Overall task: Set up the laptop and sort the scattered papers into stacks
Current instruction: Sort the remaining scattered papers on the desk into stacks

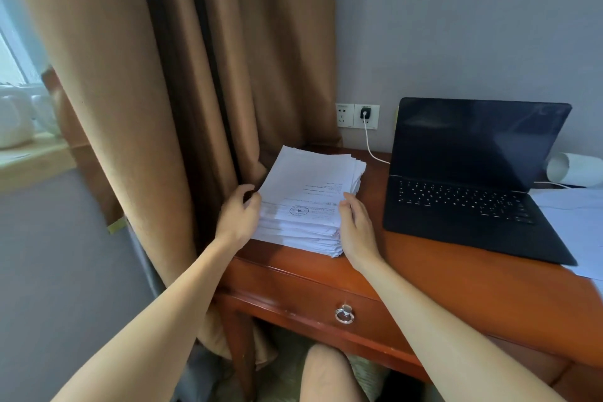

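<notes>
Both hands flank the paper stack (306, 192): the left hand (239, 215) curls its fingers round the nine o'clock edge, and the right hand (355, 228) presses straight fingers against the three o'clock edge. The stack lies at the desk's (456, 274) ten o'clock corner. An open, dark-screened laptop (473, 173) stands at its three o'clock, and a curtain (163, 75) hangs at nine o'clock.

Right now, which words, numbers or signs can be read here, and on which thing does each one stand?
No text here can be read.
Top sheet of the paper stack: printed lines, too blurred.
Round stamp with a star on that sheet: lettering too small.
Laptop keyboard: white key marks, too small.
Wall sockets: no readable marking.
</notes>
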